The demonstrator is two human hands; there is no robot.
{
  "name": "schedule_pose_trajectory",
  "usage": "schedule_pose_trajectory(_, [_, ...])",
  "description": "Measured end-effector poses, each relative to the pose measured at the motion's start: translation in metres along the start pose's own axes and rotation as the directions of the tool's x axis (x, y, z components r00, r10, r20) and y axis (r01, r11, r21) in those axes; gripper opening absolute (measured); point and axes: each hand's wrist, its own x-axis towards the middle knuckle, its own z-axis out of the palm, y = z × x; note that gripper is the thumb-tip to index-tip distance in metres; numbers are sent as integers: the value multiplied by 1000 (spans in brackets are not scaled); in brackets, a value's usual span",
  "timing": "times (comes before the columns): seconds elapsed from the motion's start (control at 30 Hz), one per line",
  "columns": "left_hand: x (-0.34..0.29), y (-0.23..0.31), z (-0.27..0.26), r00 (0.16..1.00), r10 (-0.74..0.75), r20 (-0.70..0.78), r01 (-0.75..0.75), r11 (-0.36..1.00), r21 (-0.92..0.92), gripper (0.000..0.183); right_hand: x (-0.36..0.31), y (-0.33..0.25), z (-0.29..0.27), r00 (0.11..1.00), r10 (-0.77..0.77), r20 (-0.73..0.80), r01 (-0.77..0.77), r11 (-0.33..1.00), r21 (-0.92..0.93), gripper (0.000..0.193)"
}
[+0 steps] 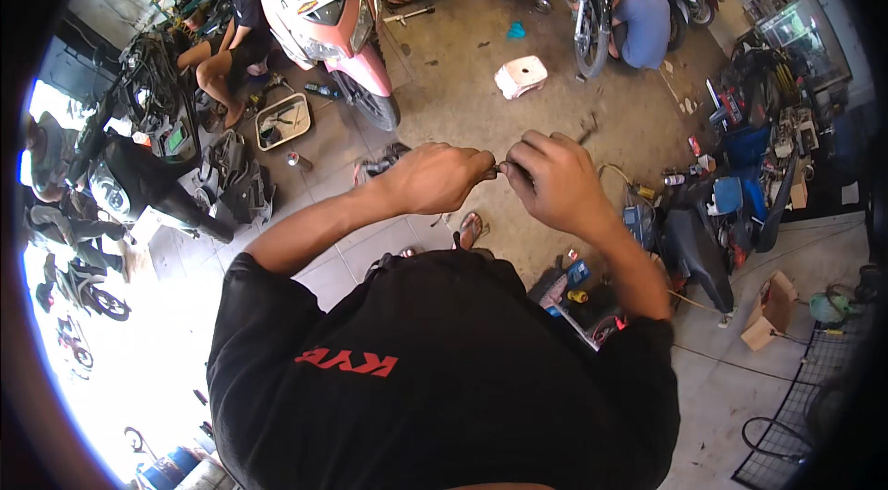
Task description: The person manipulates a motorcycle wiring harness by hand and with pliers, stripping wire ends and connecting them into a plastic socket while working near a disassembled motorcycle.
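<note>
Both my arms reach forward over the workshop floor, and the hands almost meet at chest height. My left hand [437, 178] is closed, its thumb and forefinger pinched toward the right. Facing it, my right hand [557, 183] is closed too, fingertips curled down toward the left one. Between the fingertips is a small dark piece [497, 170], too small and too covered by fingers to name. Below the hands, a sandalled foot [471, 229] shows on the floor.
Ahead stands a pink scooter [319, 4]; beside it lies a tray of tools [282, 123]. A white stool [521, 77] is on the floor. A person in a blue shirt [645, 27] crouches by a motorcycle. At right are a black seat [696, 254] and a cardboard box [770, 310].
</note>
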Motion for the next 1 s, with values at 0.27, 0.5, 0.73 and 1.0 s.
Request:
schedule_pose_trajectory(0.27, [-23, 7, -15, 903, 428, 37, -429, 896, 113, 16, 16, 18, -11, 882, -100, 460, -101, 914, 392, 15])
schedule_pose_trajectory(0.5, [-15, 38, -45, 665, 613, -426, -695, 718, -50, 20, 11, 24, 11, 646, -638, 418, -337, 253, 907, 29])
schedule_pose_trajectory(0.73, [10, 36, -42, 771, 239, -590, -378, 918, -122, 11, -10, -41, 49, 932, -328, -154, -233, -868, 438, 32])
schedule_pose_trajectory(1.0, [17, 11, -21, 912, 196, -359, -189, 980, 54, 14, -14, -46, 32, 993, 58, 100, 4, -883, 470, 34])
